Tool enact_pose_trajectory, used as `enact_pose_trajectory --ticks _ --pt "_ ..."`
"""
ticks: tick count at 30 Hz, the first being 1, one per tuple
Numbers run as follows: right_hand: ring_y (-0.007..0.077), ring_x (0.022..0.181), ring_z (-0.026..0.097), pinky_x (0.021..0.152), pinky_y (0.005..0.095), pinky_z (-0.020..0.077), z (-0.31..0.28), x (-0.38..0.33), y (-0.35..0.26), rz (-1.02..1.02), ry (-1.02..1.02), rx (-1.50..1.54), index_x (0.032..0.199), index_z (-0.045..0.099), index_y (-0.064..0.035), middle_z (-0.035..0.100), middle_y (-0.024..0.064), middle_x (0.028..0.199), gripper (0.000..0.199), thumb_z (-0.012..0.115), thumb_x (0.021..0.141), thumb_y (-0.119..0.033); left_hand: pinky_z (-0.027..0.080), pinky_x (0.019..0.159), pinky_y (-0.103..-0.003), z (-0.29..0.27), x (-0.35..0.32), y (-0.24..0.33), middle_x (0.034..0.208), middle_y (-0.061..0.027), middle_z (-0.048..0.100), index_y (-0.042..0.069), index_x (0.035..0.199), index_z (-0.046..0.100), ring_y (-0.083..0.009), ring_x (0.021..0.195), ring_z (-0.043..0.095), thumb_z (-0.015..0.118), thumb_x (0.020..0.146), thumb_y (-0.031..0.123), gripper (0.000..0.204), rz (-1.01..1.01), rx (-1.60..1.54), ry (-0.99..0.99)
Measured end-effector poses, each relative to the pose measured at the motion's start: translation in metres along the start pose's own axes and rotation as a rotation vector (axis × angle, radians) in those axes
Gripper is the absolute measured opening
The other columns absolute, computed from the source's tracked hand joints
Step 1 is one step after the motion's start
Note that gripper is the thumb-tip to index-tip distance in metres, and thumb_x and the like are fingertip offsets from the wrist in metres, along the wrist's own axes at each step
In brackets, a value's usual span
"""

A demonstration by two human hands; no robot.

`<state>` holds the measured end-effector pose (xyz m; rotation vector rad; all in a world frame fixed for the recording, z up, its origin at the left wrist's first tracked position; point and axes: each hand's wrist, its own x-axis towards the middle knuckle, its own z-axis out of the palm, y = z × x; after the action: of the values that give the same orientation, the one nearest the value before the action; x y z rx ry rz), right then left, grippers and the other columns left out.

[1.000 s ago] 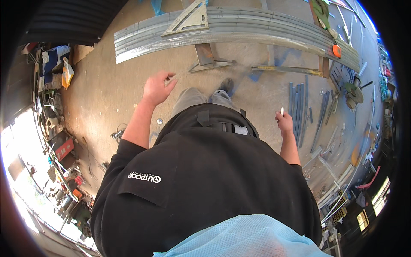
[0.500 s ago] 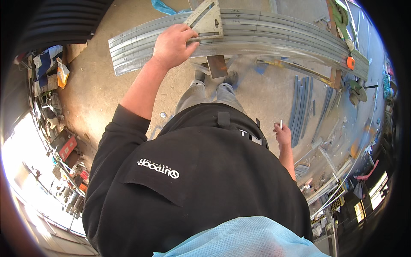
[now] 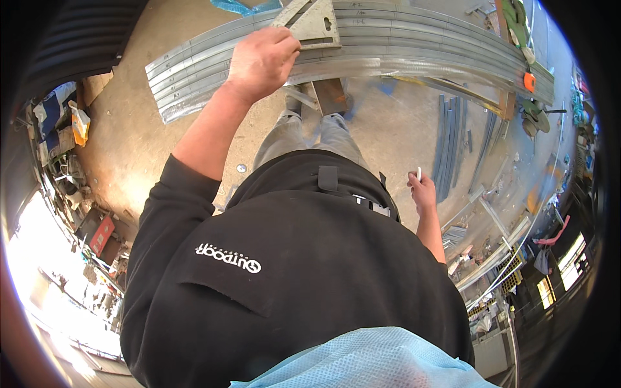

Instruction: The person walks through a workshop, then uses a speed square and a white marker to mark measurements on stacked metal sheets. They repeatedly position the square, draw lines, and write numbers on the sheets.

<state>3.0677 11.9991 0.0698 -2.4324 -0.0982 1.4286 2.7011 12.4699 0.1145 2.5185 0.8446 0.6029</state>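
My left hand (image 3: 264, 64) is closed at the near left corner of a pale metal triangular square (image 3: 315, 31). The square lies on a row of long grey metal profiles (image 3: 388, 46), which bear dark lines and handwritten marks across their tops. Its fingertips are partly hidden from above by the back of the hand. Low at my right side, away from the profiles, my right hand (image 3: 424, 193) holds a thin white stick (image 3: 418, 173) upright between its fingers; its exact kind is too small to tell.
An orange tape measure (image 3: 529, 81) sits toward the right end of the profiles. Several blue-grey bars (image 3: 447, 145) lie on the floor to the right. A brown metal beam (image 3: 330, 96) stands under the profiles by my feet. Clutter lines the left wall.
The fingers and thumb of my left hand have drawn together at the square's corner. My view has shifted a little, so the profiles appear higher. My right hand still holds the white stick.
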Motion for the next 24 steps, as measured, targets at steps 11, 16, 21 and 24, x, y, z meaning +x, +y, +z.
enact_pose_trajectory --ticks 11,16,21,24 --pt "0.0115 0.085 0.062 0.079 0.0312 0.0513 0.005 -0.021 -0.128 -0.430 0.022 -0.168 0.121 0.078 -0.0014 0.071 0.0007 0.090 0.031 0.078 0.106 -0.028 0.048 0.076 -0.033 -0.088 -0.020 0.044 0.096 -0.0064 0.063 0.003 0.107 0.064 -0.0184 0.083 0.058 0.068 0.106 0.008 0.006 -0.320 -0.266 0.176" --pt "0.0140 0.091 0.068 0.087 0.0332 0.0561 0.009 -0.044 -0.185 -0.592 -0.007 -0.164 0.127 0.077 0.0008 0.077 0.0064 0.100 0.035 0.080 0.105 -0.026 0.044 0.075 -0.028 -0.100 -0.052 0.060 0.091 -0.0022 0.054 0.008 0.117 0.059 -0.0135 0.081 0.049 0.087 0.101 0.033 0.041 -0.181 -0.302 0.323" --pt "0.0129 0.085 0.067 0.080 0.0321 0.0568 0.021 -0.060 -0.218 -0.676 -0.089 -0.136 0.127 0.077 0.0009 0.077 0.0054 0.097 0.035 0.082 0.104 -0.024 0.047 0.073 -0.028 -0.117 -0.052 0.087 0.091 -0.0036 0.059 0.007 0.110 0.060 -0.0145 0.079 0.053 0.099 0.082 0.003 0.048 -0.264 -0.318 0.120" --pt "0.0121 0.072 0.058 0.071 0.0319 0.0548 0.032 -0.066 -0.237 -0.774 -0.145 -0.219 0.125 0.076 0.0002 0.070 0.0037 0.085 0.035 0.084 0.102 -0.025 0.048 0.068 -0.029 -0.124 -0.038 0.104 0.089 -0.0037 0.064 0.005 0.095 0.060 -0.0147 0.076 0.057 0.096 0.080 -0.005 0.040 -0.260 -0.255 -0.036"
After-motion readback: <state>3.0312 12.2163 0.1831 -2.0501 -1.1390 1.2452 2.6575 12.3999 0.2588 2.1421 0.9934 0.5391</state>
